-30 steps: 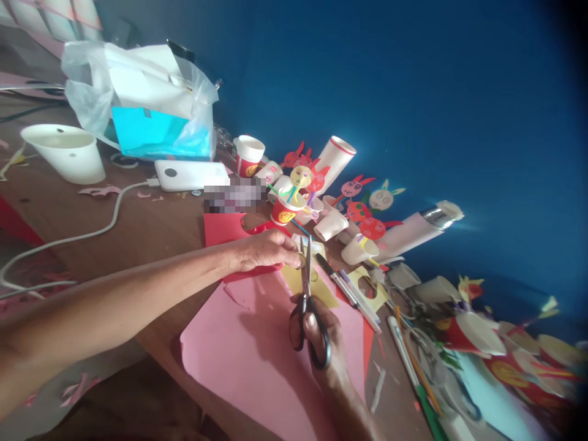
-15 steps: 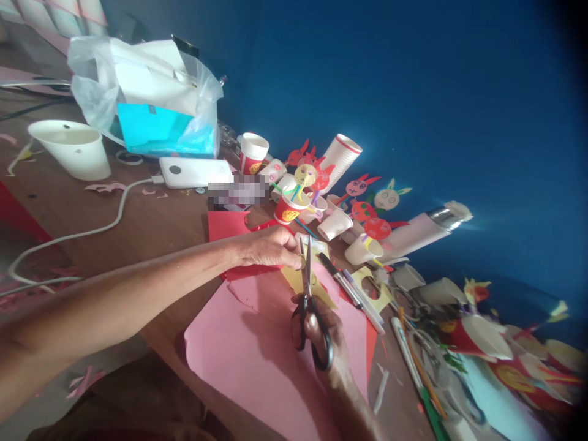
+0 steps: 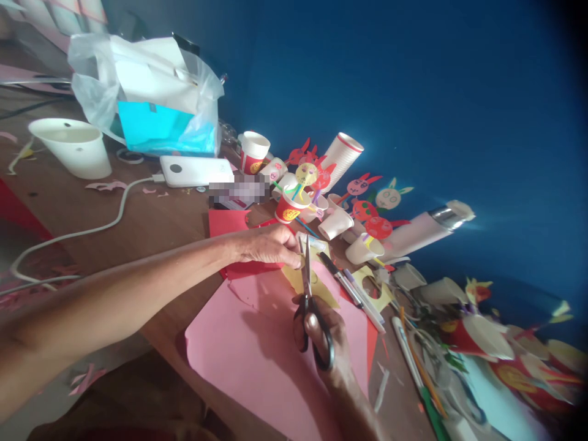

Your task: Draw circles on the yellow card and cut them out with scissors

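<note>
My right hand point(image 3: 328, 331) grips a pair of black-handled scissors point(image 3: 307, 288), its thumb and fingers in the loops. The blades point away from me and stand slightly apart. Between the two hands is a piece of yellow paper point(image 3: 324, 294) with a drawn curved line; the blades cross over it. My left hand point(image 3: 271, 247) is closed, pinching the paper's far left edge beside the blade tips, though the fingertips partly hide the grip. Beneath both hands lies a large pink sheet point(image 3: 229, 343), with red paper point(image 3: 227, 223) under my left wrist.
Right of the paper lie markers point(image 3: 340, 278) and a yellow offcut with a round hole point(image 3: 379, 294). Paper cups with rabbit faces point(image 3: 358, 185) line the blue wall. A white power bank point(image 3: 197, 171), a large white cup point(image 3: 73, 150) and a plastic bag point(image 3: 165, 122) stand at the left.
The scissor blades have drawn slightly closer together, and the right hand has shifted very little. The left hand stays at the paper's edge.
</note>
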Available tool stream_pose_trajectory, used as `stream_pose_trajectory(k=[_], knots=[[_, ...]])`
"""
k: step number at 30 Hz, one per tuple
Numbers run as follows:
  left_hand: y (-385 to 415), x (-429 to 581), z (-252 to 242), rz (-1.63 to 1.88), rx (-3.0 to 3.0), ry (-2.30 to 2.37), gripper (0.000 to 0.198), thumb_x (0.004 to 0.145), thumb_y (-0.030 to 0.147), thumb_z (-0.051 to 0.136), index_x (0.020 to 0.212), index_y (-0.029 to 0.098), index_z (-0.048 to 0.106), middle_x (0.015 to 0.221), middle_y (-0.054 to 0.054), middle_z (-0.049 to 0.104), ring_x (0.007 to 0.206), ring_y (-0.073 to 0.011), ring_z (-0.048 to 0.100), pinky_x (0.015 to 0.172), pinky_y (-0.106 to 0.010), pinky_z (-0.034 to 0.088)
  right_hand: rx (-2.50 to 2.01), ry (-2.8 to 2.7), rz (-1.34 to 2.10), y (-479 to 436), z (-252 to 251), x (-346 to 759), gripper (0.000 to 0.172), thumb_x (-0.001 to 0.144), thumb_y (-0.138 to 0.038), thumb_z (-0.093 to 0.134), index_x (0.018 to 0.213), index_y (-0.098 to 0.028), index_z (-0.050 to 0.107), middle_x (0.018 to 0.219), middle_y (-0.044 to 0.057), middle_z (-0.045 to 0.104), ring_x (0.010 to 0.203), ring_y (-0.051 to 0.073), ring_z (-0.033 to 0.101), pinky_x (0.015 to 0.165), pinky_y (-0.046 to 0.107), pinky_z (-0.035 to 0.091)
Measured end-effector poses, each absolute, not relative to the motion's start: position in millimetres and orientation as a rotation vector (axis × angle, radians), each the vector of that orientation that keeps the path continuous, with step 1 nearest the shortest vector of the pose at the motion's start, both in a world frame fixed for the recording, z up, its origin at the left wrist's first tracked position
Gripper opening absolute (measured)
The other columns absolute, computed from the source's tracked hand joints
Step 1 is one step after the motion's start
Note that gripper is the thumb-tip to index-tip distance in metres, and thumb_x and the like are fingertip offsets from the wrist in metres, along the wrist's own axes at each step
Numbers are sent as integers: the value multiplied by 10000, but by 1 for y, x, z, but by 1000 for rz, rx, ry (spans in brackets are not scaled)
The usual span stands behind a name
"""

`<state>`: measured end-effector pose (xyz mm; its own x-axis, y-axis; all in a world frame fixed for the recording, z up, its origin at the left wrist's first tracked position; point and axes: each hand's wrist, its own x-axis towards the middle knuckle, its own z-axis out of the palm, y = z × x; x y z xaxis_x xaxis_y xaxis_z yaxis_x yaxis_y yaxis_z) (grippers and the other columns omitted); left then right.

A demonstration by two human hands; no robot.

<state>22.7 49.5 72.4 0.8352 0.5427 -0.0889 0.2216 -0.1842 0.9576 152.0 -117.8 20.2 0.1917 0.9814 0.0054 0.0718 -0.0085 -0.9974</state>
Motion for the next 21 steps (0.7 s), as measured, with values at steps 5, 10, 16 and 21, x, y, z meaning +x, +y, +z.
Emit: stream_pose_trajectory(k=[5, 10, 16, 21], knots=[[47, 23, 77, 315, 1671, 552, 145, 652, 270, 649, 583, 146, 617, 574, 17, 518, 602, -111, 434, 600, -254, 316, -1338, -1106, 1025, -119, 22, 153, 441, 769, -561, 580, 949, -158, 586, 470, -46, 494, 404, 98, 406, 398, 222, 314], [41, 28, 73, 386, 1585, 561, 199, 644, 334, 677, 666, 139, 645, 662, 12, 548, 675, -119, 470, 650, -241, 341, -1285, -1078, 969, -119, 23, 151, 414, 817, -541, 524, 945, -150, 567, 486, -46, 476, 422, 91, 370, 438, 229, 299], [37, 34, 67, 529, 1582, 627, 174, 640, 316, 652, 706, 155, 650, 766, -6, 612, 819, -155, 533, 756, -248, 379, -1250, -1080, 972, -118, 24, 149, 384, 828, -528, 521, 941, -163, 560, 487, -47, 484, 419, 91, 374, 434, 225, 306], [37, 35, 65, 582, 1599, 649, 173, 661, 310, 632, 717, 146, 647, 813, -25, 631, 839, -167, 551, 759, -257, 393, -1231, -1101, 1017, -119, 21, 152, 365, 848, -499, 514, 975, -160, 561, 512, -32, 513, 447, 95, 405, 459, 225, 324]])
